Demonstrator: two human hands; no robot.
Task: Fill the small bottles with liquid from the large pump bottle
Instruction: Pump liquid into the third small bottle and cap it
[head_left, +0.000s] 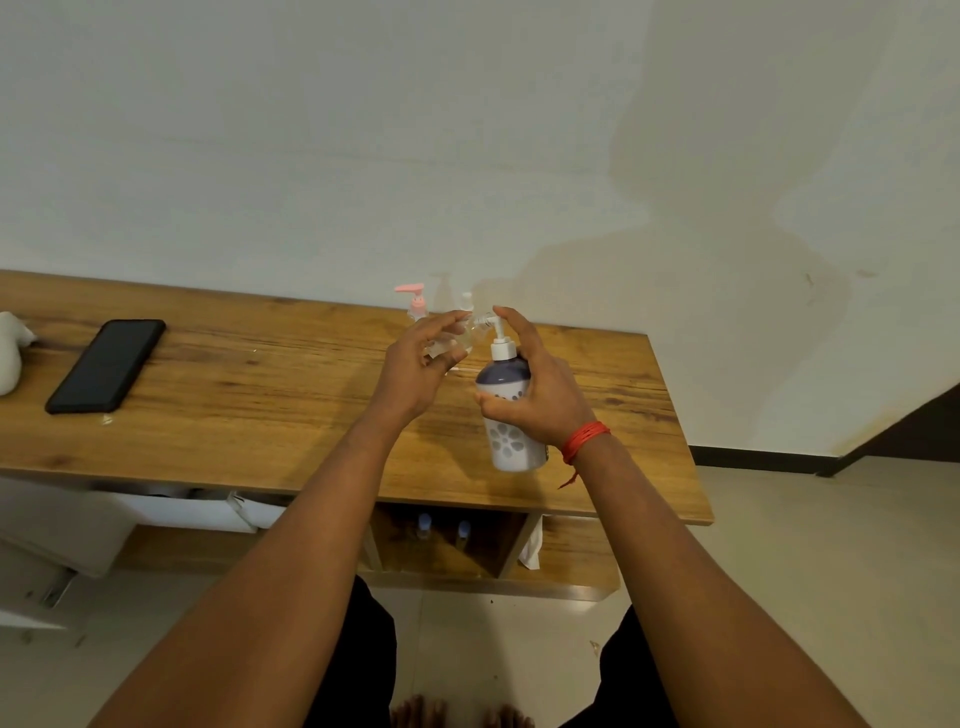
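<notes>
Right hand wraps large pump bottle, lifted above the table near its right end, index finger on the pump head. Left hand pinches a clear small bottle at the nozzle. Pink-pump bottle stands at back edge. Risk: mouth misaligned with the spout, liquid spills onto wood; the clear bottle could slip.

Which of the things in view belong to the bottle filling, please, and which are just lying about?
For the job:
large pump bottle, in right hand
small clear bottle, in left hand
pink-pump small bottle

Lying about:
black phone
white object at the table's left edge
two blue-capped bottles on the shelf below
</notes>
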